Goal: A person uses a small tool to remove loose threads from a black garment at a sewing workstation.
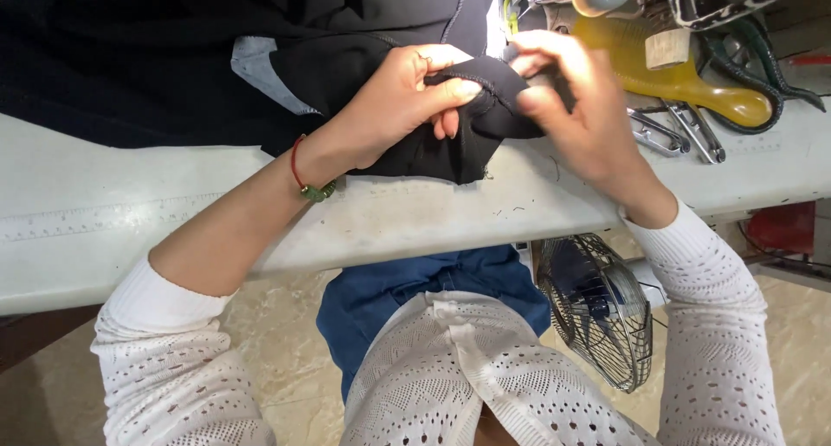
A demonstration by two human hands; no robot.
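While both hands worked at the near edge of the white table [104, 238], the black fabric [415, 151] lay bunched between them, with most of the cloth spread away to the upper left across the tabletop. The left hand [394, 108] was closed on a fold of the fabric, its thumb pressed along a stitched seam edge and its fingers curled under the bunch. The right hand [576, 108] gripped the same seam from the other side, fingertips pinching the dark edge just beside the left thumb, so the two hands were nearly touching. A pale grey patch [260, 69] of lining showed on the cloth to the left of the left hand. On the left wrist sat a red cord bracelet [301, 173] with green beads. Both arms wore white openwork knit sleeves [718, 325], pushed up on the left forearm. Behind the right hand, on the table, rested a yellow handled tool [692, 87], and just right of that hand lay metal thread snips [671, 130]. A dark green cable [766, 61] curved past the yellow tool at the far right. Below the table edge, a small wire-caged fan [597, 312] stood on the beige tiled floor [286, 351], near the person's right side, and blue trousers [415, 299] showed under the knit top.
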